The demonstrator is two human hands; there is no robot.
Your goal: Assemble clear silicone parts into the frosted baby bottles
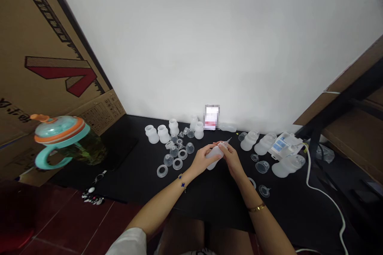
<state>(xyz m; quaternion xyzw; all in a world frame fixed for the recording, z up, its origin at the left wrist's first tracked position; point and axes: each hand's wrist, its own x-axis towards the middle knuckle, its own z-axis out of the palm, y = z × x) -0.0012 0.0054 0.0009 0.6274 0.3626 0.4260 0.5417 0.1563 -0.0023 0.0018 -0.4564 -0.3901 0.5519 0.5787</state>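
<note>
My left hand [202, 158] and my right hand [229, 158] meet over the black mat [125, 179], both closed around a frosted white plastic bottle [214, 155] held tilted between them. A thin pointed piece sticks up by my right fingers at the bottle's top end. To the left of the hands lie clear rings [162, 170] and small clear caps [189, 148]. Behind them stands a row of white bottles [163, 133]. More white bottles [264, 143] lie on their sides to the right.
A teal and orange lidded cup [60, 135] stands at the left before a large cardboard box [44, 59]. A white and blue packet [284, 145] and a white cable [324, 193] lie at the right, beside brown furniture [353, 99]. Keys [93, 196] rest on the mat's front-left edge.
</note>
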